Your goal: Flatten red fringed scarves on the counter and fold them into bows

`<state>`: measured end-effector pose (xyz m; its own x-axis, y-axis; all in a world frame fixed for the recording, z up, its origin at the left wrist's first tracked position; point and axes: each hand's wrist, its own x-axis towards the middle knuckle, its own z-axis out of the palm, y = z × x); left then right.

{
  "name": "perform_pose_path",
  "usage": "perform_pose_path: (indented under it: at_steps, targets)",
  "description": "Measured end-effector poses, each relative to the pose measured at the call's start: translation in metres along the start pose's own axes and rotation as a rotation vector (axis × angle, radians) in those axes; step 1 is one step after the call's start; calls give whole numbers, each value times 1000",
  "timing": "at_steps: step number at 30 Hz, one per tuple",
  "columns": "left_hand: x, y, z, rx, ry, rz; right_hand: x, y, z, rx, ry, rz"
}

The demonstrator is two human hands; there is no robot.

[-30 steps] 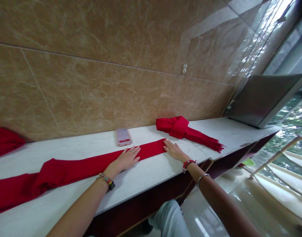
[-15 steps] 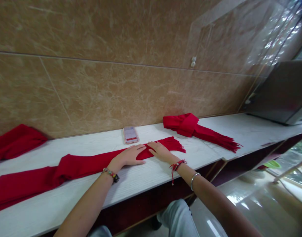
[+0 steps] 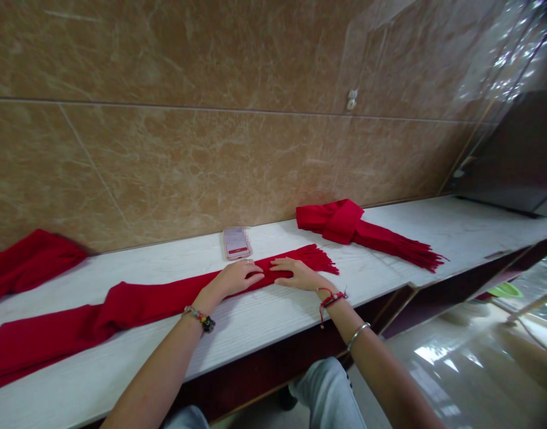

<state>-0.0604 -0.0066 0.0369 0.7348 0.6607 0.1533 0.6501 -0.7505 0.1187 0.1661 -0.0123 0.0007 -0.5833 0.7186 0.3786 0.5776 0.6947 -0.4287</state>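
A long red scarf point(image 3: 134, 301) lies stretched along the white counter point(image 3: 264, 319), its fringed end point(image 3: 318, 258) pointing right. My left hand point(image 3: 235, 278) lies on the scarf with fingers curled over the cloth. My right hand point(image 3: 297, 273) rests flat on it just to the right, fingers spread and pointing left. The two hands' fingertips nearly meet. A beaded bracelet is on the left wrist; a red string and a silver bangle are on the right.
A pink phone point(image 3: 236, 243) lies by the wall behind my hands. A knotted red scarf point(image 3: 345, 223) sits further right, another red cloth point(image 3: 30, 262) at the far left. A dark box point(image 3: 519, 161) stands at the right end. The marble wall point(image 3: 211, 149) backs the counter.
My right hand has slid left along the scarf from its end, uncovering the fringe. The hands are now close together. The view has shifted slightly left.
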Motion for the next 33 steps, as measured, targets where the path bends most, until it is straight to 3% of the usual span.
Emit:
perform_pose_path:
  at_steps: [2,5,12,16,22,28,33]
  targets:
    - [0,-11,1,44,63,-149,3,5,3,19,104,27]
    - [-2,-26,0,61,20,-284,11,15,5,-76,230,101]
    - [-6,-36,-4,4,-23,-360,39,30,-5,-339,-26,140]
    - [-7,-41,-6,-108,-46,-395,40,36,-1,-271,48,122]
    - [-6,-43,-8,-239,52,-421,35,41,3,-156,203,180]
    - [-3,-49,7,-72,13,-431,37,43,6,-280,80,226]
    - [-3,-51,6,-153,3,-457,42,41,-2,-294,42,223]
